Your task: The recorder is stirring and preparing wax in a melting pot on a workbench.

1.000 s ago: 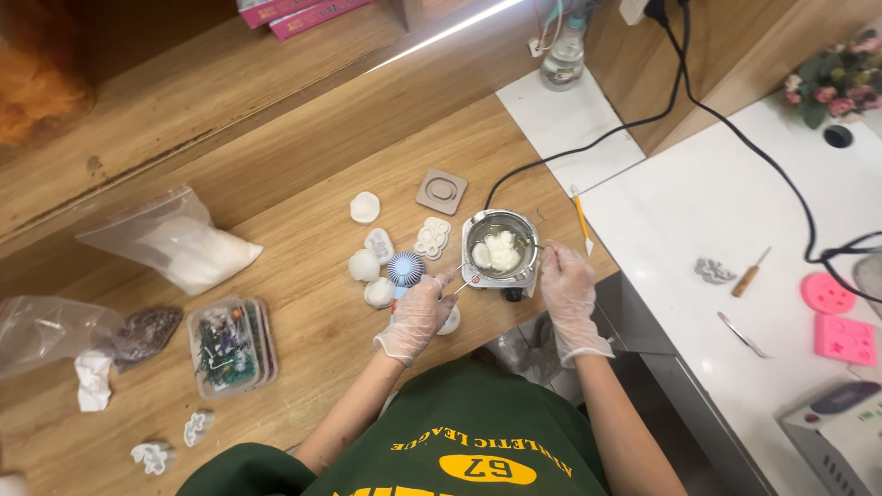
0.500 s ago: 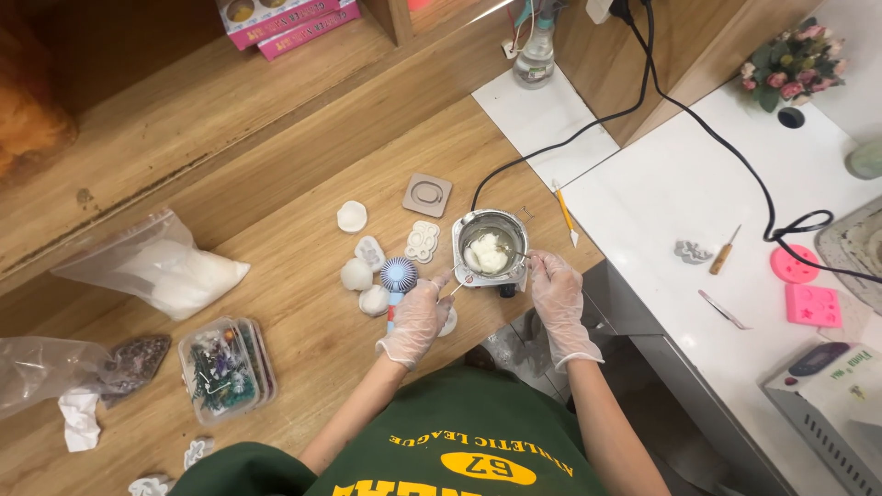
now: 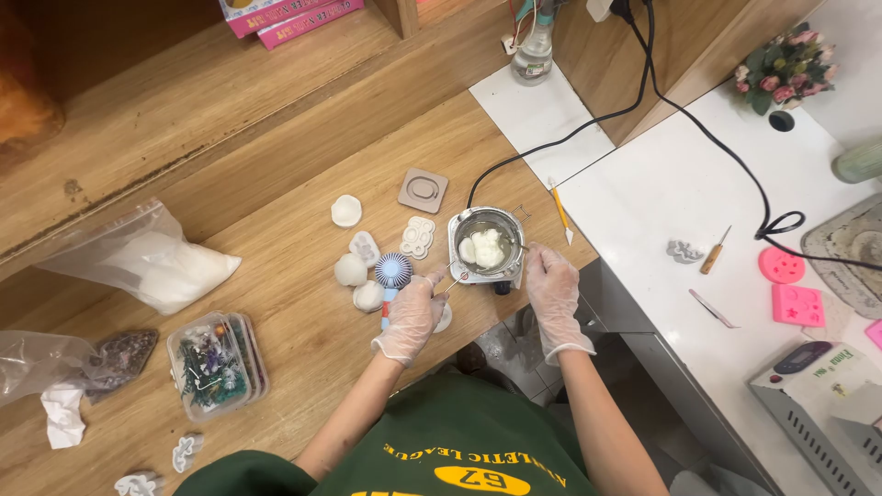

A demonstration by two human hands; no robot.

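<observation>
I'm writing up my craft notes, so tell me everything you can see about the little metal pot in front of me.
The metal pot is small, round and shiny, sitting on a small square heater base near the wooden table's front edge. It holds soft white lumps in a clearer pool, apparently partly melted. A black cord runs from the base toward the back wall. The gloved left hand grips its thin handle; the gloved right hand touches its right side.

A craft workshop: silicone moulds (image 3: 796,304), a small melting pot (image 3: 486,248), wooden workbench (image 3: 303,340).
</observation>
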